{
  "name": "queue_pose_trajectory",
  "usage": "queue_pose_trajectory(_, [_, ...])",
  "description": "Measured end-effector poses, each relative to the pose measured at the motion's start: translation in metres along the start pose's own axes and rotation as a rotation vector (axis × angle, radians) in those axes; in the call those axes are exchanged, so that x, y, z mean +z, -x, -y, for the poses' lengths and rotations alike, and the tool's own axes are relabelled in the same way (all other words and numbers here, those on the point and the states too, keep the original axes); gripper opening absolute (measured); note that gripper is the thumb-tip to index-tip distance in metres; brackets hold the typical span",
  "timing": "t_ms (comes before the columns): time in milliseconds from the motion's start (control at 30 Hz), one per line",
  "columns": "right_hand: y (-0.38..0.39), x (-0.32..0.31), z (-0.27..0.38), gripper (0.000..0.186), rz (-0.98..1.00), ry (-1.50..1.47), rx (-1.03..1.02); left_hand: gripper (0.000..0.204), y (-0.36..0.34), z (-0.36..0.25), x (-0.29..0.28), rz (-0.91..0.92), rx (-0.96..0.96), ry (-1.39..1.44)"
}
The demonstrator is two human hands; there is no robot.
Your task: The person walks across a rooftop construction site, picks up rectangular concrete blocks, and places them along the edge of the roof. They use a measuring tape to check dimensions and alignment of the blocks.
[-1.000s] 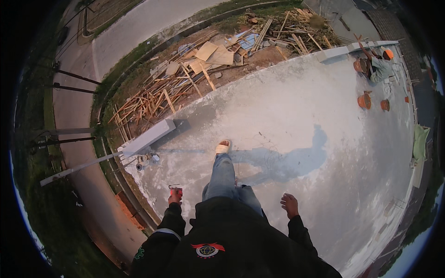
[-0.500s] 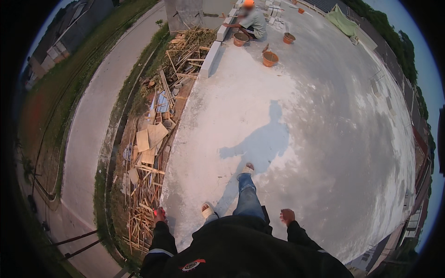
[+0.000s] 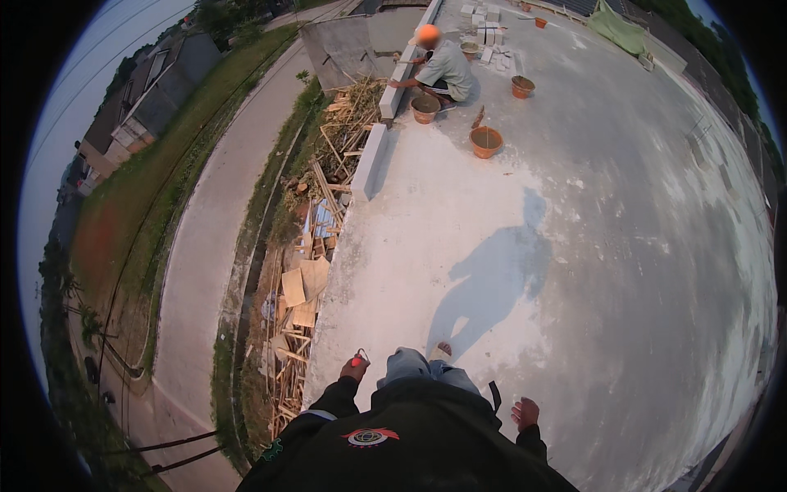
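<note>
My left hand (image 3: pixel 352 371) is low in the view, near the slab's left edge, closed round a small red object (image 3: pixel 357 362) with a thin loop standing out from it. Most of that object is hidden by my fingers, so its kind does not show. Off to my right side hangs my right hand (image 3: pixel 525 413), its fingers loosely apart and holding nothing. Below both hands is the pale concrete slab (image 3: pixel 393 271). My jeans (image 3: pixel 410 366) and one sandalled foot (image 3: pixel 443 349) show between them.
Ahead, a person in an orange helmet (image 3: pixel 447 70) crouches by a row of pale blocks (image 3: pixel 371 160) along the left edge. Orange buckets (image 3: pixel 486 143) of grey mix stand nearby. Beyond the edge lie scrap wood (image 3: pixel 305 283) and a road (image 3: pixel 193 271) at lower level.
I have moved forward; the buckets, blocks and crouching person appear nearer. My left hand has swung forward and inward with the red object. My right hand's fingers have loosened.
</note>
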State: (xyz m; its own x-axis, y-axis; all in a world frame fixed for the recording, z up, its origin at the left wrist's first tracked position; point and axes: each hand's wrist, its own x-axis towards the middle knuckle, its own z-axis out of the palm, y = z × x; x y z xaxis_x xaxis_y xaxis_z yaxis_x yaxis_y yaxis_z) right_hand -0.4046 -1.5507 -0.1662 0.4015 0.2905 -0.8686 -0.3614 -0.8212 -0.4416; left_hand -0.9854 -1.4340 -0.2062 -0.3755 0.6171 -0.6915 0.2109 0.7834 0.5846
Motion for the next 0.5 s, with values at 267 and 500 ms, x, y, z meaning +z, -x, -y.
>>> queue_pose_trajectory(267, [-0.056, -0.028, 0.24, 0.051, -0.101, -0.1, -0.267, 0.054, -0.091, -0.204, 0.143, 0.083, 0.229, -0.168])
queue_pose_trajectory(500, [-0.116, -0.047, 0.245, 0.055, -0.336, -0.321, 0.146, 0.053, -0.233, -0.289, 0.238, 0.027, -0.116, -0.359])
